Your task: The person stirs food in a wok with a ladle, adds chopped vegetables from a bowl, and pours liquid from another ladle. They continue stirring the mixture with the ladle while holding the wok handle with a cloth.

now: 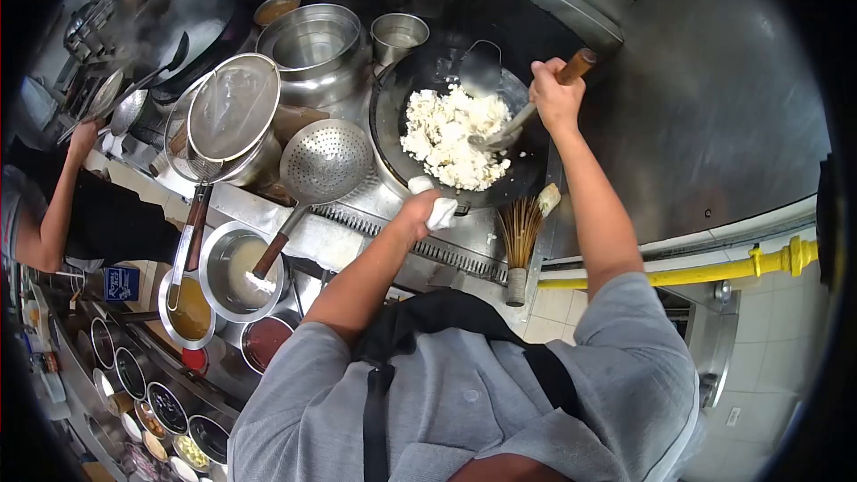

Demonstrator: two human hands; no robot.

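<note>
My right hand (556, 96) is wrapped round the wooden handle of a wok spatula (507, 136). Its metal head rests among crumbly white food (451, 129), which looks like rice, in a black wok (528, 186). At the wok's near edge, my left hand (414, 214) is closed on a folded white cloth (440, 212). The cloth touches the rim there; whether a wok handle lies under it is hidden. A bamboo wok brush (520, 236) stands close by on the right.
To the left are a perforated skimmer (327, 162), a mesh strainer (234, 109) and a large metal pot (312, 54). Nearer lie a bowl (211, 259) of pale liquid and ingredient tubs (168, 406). Another person's arm (58, 187) works at a smoking wok. A yellow pipe (696, 273) runs along the right.
</note>
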